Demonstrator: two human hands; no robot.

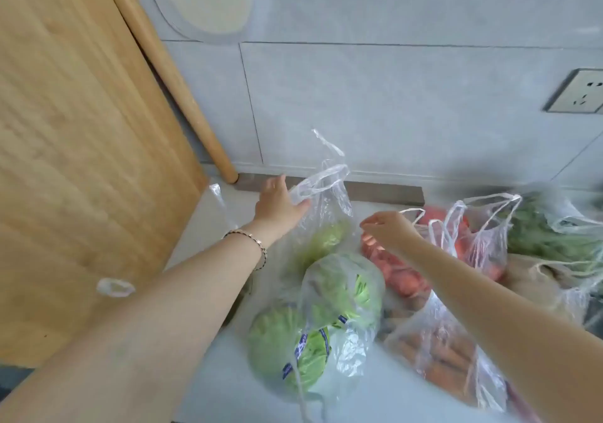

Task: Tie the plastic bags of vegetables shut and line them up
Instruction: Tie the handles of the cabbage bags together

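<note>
Reaching toward the tiled wall point(391, 96), the person's left hand point(279, 205) meets the handle loop point(321, 181) of an upright clear bag point(329, 213) holding something pale green. Its fingers lie straight and close together and the thumb rests against the loop, but it is unclear whether the thumb pinches the loop. The right hand point(391, 230) hovers just beside that bag with its fingers curled down and tips drawn near the thumb; blur hides whether any plastic sits between them.

This bag stands near the back of the pale counter point(202, 226), close to the dark strip point(375, 190) at the foot of the wall. On the left a wooden panel point(81, 161) and a leaning round wooden rod point(182, 79) hem the counter in, leaving a narrow bare lane between panel and bags. In front lies a bag of green cabbages point(326, 324), its handles loose. To the right the bags crowd together and touch: a red-filled bag point(404, 279), an orange-filled bag point(447, 357), another red bag point(479, 246) with its handles standing up, and a blurred bag of dark greens point(548, 236).

The right forearm covers part of the red and orange bags, and the frame cuts off the counter's near edge. A wall socket point(580, 96) is clipped at the right edge.
</note>
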